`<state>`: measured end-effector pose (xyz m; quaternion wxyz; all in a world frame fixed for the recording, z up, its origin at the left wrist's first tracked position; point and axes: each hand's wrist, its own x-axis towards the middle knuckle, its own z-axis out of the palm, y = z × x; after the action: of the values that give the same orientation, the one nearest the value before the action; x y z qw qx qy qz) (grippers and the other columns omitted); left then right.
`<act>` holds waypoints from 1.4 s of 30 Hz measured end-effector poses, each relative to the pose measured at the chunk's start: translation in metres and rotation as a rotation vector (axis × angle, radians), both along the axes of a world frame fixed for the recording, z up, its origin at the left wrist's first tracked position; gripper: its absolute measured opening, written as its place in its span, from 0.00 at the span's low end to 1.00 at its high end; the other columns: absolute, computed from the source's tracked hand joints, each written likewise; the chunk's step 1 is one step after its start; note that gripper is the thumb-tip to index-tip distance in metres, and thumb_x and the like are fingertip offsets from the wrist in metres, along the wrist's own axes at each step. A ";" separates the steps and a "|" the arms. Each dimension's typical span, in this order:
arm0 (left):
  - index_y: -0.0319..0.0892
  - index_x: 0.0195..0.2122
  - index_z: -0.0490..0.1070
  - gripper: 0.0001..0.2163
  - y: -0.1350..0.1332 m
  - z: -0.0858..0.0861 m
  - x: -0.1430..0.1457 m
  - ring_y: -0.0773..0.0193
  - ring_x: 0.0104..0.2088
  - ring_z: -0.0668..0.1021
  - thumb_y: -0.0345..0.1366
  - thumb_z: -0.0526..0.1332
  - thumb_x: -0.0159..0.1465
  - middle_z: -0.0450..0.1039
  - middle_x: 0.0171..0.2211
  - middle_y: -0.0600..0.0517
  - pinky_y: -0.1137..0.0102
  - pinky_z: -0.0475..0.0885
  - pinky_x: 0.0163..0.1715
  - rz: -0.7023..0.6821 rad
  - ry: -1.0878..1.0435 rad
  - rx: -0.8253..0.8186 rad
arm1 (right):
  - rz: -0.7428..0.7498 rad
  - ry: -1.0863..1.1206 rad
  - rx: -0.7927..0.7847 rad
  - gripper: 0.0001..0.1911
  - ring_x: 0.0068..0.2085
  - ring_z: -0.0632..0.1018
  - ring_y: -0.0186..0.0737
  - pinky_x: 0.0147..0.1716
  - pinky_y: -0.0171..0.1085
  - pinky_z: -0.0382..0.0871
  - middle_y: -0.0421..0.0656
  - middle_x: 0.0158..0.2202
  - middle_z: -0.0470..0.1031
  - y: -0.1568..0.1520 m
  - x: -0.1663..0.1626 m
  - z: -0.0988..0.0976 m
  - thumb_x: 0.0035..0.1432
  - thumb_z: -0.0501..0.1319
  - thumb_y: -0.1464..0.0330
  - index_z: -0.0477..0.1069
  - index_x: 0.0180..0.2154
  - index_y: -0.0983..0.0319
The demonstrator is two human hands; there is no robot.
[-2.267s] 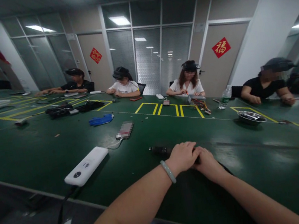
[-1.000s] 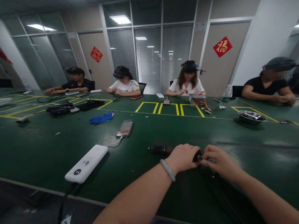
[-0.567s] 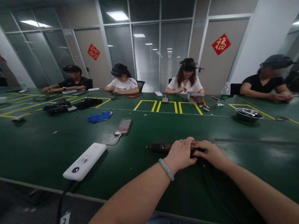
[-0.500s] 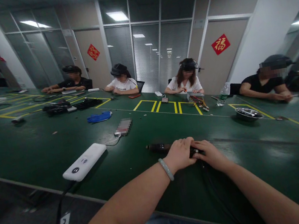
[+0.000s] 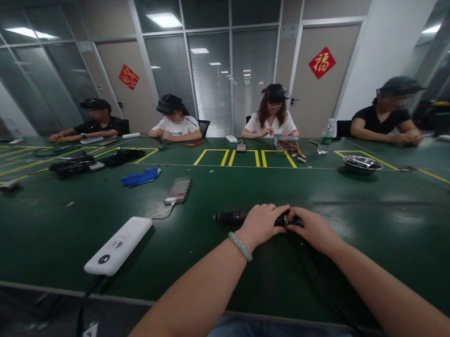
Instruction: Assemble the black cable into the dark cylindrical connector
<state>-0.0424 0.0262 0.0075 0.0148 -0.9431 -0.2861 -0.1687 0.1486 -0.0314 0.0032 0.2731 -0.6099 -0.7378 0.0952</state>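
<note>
A dark cylindrical tool (image 5: 230,217) lies on the green table (image 5: 66,229) just ahead of me. My left hand (image 5: 262,224), with a pale bangle on the wrist, is closed over its right end. My right hand (image 5: 313,228) meets it there, fingers pinched on a small dark part at that end (image 5: 289,220). What exactly the fingers hold is mostly hidden. A dark cable runs from under my hands toward me.
A white power strip (image 5: 115,254) lies to the left, its cord dropping off the table edge. Further out are a blurred phone (image 5: 177,191), blue gloves (image 5: 140,177), a metal bowl (image 5: 360,163) and a water bottle (image 5: 323,144). Several people sit along the far side.
My hands stayed together on the dark tool, the right fingers shifting from lying over it to pinching its end. The camera turned slightly, sliding the scene left and up.
</note>
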 end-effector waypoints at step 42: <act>0.44 0.36 0.66 0.06 0.014 0.006 -0.017 0.60 0.36 0.75 0.34 0.59 0.58 0.72 0.35 0.51 0.69 0.66 0.34 0.016 0.031 -0.076 | 0.028 0.137 0.093 0.09 0.39 0.76 0.37 0.41 0.36 0.66 0.41 0.36 0.77 0.021 -0.009 0.000 0.55 0.62 0.68 0.78 0.39 0.57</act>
<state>-0.0599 0.0398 0.0130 -0.0151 -0.9432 -0.2996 -0.1430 0.1391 -0.0109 0.0032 0.3499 -0.5783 -0.7293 0.1061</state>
